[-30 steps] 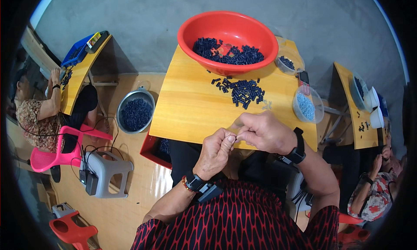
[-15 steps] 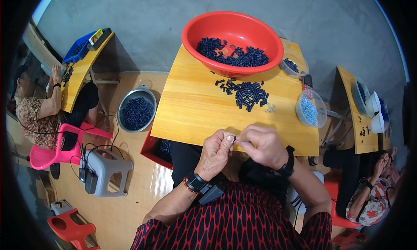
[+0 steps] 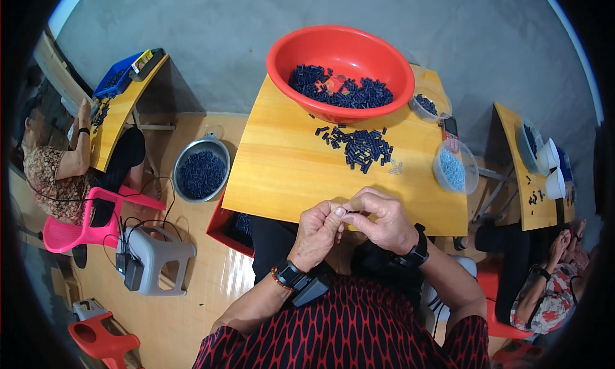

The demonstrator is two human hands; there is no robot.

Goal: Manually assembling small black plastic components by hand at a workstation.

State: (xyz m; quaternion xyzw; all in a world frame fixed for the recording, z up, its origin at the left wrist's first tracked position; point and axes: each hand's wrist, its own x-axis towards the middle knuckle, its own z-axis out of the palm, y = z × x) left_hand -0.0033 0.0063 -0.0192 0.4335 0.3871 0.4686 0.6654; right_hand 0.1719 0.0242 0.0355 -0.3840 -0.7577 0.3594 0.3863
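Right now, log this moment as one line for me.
left hand, right hand: pinching small dark piece, mostly hidden | table: dark pile | red basin: dark pieces | clear tub: light-blue bits

Looking down from head height, wide and fisheye, close above the near hands (image 3: 318,233), sweeping across the bench (image 3: 272,177) to the far wall (image 3: 211,42), bending hard at left and right!

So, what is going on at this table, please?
The person's left hand pinches what seems a small dark piece by the near edge of the yellow table; the right hand meets it there. Beyond lies a loose pile of dark pieces; behind that, a red basin holds more. A clear tub holds pale blue bits.
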